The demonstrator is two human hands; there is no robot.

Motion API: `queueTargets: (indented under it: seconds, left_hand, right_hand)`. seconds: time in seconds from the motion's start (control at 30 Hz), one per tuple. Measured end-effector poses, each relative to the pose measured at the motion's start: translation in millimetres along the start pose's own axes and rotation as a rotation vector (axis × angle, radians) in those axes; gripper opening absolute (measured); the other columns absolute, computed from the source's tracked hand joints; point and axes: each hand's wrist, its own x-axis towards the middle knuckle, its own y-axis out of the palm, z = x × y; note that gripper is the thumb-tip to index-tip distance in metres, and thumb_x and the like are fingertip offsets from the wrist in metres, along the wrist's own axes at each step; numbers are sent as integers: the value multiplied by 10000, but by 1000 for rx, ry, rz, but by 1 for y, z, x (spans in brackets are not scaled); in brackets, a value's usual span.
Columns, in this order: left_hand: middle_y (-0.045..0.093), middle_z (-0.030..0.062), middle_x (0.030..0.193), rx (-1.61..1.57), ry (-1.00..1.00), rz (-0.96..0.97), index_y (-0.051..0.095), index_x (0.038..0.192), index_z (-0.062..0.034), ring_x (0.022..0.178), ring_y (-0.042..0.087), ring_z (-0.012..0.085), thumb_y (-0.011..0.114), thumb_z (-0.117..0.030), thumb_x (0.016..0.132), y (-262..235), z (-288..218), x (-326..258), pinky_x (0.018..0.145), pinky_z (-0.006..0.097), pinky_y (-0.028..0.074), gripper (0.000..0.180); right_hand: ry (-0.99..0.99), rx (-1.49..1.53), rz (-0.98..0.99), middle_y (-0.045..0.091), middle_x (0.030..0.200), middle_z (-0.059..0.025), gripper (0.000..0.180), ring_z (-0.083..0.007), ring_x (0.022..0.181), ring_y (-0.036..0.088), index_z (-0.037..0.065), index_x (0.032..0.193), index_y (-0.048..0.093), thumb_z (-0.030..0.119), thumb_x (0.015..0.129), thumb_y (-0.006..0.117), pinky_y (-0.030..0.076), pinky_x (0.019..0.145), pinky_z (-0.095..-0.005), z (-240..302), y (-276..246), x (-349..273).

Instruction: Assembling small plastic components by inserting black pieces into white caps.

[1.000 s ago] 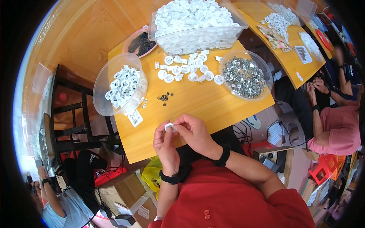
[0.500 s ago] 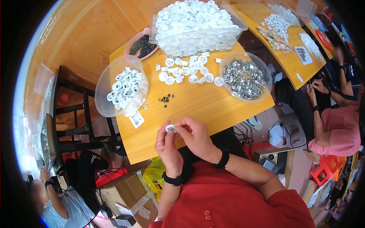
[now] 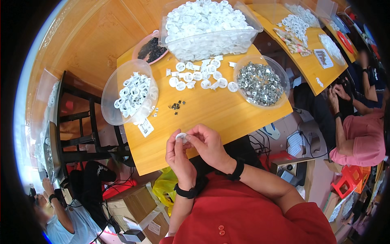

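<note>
so the left hand [image 3: 181, 164] and right hand [image 3: 214, 151] both have their fingers [image 3: 203, 131] pinched on one little round white part [image 3: 182, 136] by the near edge of the tabletop [image 3: 219, 107], and tbh a sloppy grip on something that tiny could ping it away

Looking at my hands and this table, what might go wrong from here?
The white part, held in the left hand and right hand near the table edge, might slip and fall. A sweep could scatter the loose black pieces. White pieces rise above the rim of the clear bin, so a bump might spill some.
</note>
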Motion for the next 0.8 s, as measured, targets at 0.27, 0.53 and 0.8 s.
queueTargets:
  seconds: [0.27,0.53,0.8]
  left_hand:
    - [553,3,849,-115,-23,35,559,1025,-31,726,501,60,501,-68,920,3,-5,1,665,206,423,126]
    - [565,12,879,-57,-48,-23,552,1044,-26,777,541,72,498,-92,933,16,-13,-5,707,216,459,141]
    - [582,16,923,-75,-6,93,559,1113,-12,785,519,72,499,-81,941,1,-8,0,707,222,435,195]
  right_hand:
    - [-68,53,-39,636,742,-94,72,-138,645,619,-14,881,568,43,859,607,492,579,-263,-2,5,-3]
    - [-137,-77,-45,627,793,-90,73,-145,699,614,-16,899,561,44,874,595,494,618,-266,10,2,-4]
    - [-351,-248,-80,622,784,-140,81,-227,687,624,-11,896,558,47,856,599,481,598,-313,19,3,-9]
